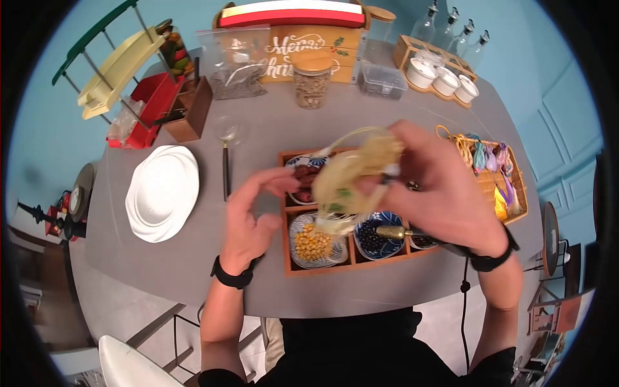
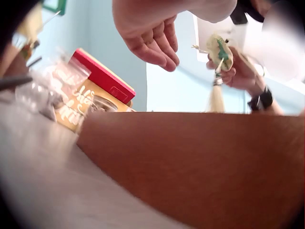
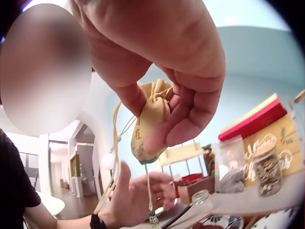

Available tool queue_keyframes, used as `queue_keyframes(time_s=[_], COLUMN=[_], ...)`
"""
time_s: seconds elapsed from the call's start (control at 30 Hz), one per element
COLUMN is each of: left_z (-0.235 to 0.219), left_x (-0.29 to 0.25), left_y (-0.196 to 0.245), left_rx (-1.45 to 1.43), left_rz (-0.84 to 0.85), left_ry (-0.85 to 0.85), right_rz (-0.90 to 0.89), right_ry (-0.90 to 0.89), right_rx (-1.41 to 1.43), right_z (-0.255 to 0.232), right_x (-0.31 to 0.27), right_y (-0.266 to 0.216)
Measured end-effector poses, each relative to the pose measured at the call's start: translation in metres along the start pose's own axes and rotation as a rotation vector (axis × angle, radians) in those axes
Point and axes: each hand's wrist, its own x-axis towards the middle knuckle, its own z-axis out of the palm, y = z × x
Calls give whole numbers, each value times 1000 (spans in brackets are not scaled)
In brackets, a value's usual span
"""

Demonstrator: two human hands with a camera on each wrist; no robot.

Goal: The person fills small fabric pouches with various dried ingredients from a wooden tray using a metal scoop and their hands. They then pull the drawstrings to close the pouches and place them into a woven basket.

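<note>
My right hand pinches a pale yellow drawstring pouch near its gathered neck, holding it up over the wooden compartment tray. The pouch has green print on one side, a loose cord, and a pale tassel hanging below. My left hand is raised at the tray's left side, fingers loosely bent and holding nothing. In the tray are a bowl of yellow kernels, a blue bowl of small dark grains and a bowl of dark red pieces. The hand and pouch hide the tray's middle.
A white plate and a black-handled magnifier-like tool lie left of the tray. A basket of small colored pouches and tassels stands right. Behind are a lidded jar, a plastic bag and white canisters.
</note>
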Motion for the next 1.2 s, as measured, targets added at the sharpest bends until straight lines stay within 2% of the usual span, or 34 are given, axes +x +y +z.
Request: queue_keyframes(time_s=[0.03, 0.07, 0.1, 0.13, 0.17, 0.23, 0.3, 0.37, 0.4, 0.43, 0.5, 0.53, 0.6, 0.63, 0.67, 0.8, 0.87, 0.9, 0.97, 1.0, 1.07, 1.1, 1.13, 1.17, 1.2], left_z=[5, 14, 17, 10, 3, -7, -7, -11, -14, -18, -22, -23, -28, -31, -33, -39, -26, -28, -33, -31, -35, -39, -42, -42, -44], left_x=[1, 4, 4, -1, -1, 1, 2, 3, 2, 1, 1, 0, -4, -5, -5, -4, 2, 1, -6, -9, -11, -11, -18, -16, -9], left_y=[5, 12, 15, 10, 7, 3, 1, 5, 8, 13, 17, 19, 17, 13, 9, 5, 23, 21, 18, 13, 14, 15, 17, 19, 22], left_rx=[10, -171, -355, -256, -252, -642, -612, -699, -701, -727, -751, -820, -883, -908, -934, -885, -347, -348, -291, -345, -422, -503, -512, -512, -526], left_rz=[2, -136, -274, -290, -288, -360, -340, -404, -404, -405, -406, -391, -385, -379, -369, -419, -437, -440, -178, -121, -84, -35, -294, -300, -359], left_ry=[7, 87, 169, 93, 103, -74, -31, 7, 11, 37, 56, 95, 142, 116, 87, -43, 187, 184, 249, 363, 330, 299, 383, 378, 265], right_rz=[81, 75, -38, -155, -162, -121, -138, 35, -61, -62, -240, -125, -105, -86, -43, -46, -94, -91, -37, -36, -248, -244, -253, -263, -261], right_ry=[-38, -44, -15, 15, 7, -68, -121, -121, -31, -30, -80, -184, -249, -313, -295, -290, -294, -292, -296, -295, -291, -284, -231, -180, -178], right_rx=[76, 74, 51, 30, 29, 398, 322, 201, 199, 198, 102, 130, 210, 280, 307, 286, 354, 356, 379, 384, 410, 416, 394, 370, 373], right_z=[16, 31, 45, 53, 59, 67, 51, 34, 34, 35, 41, 45, 53, 56, 56, 56, 58, 57, 55, 56, 61, 62, 62, 61, 60], right_x=[11, 22, 32, 39, 42, 47, 49, 49, 54, 57, 64, 64, 64, 63, 60, 60, 61, 61, 57, 56, 49, 49, 51, 52, 53], right_y=[-4, -1, 7, 11, 12, 12, 12, -1, 2, 2, -5, -8, -6, -5, -11, -1, 5, 4, 0, -2, -4, -7, -9, -9, -7])
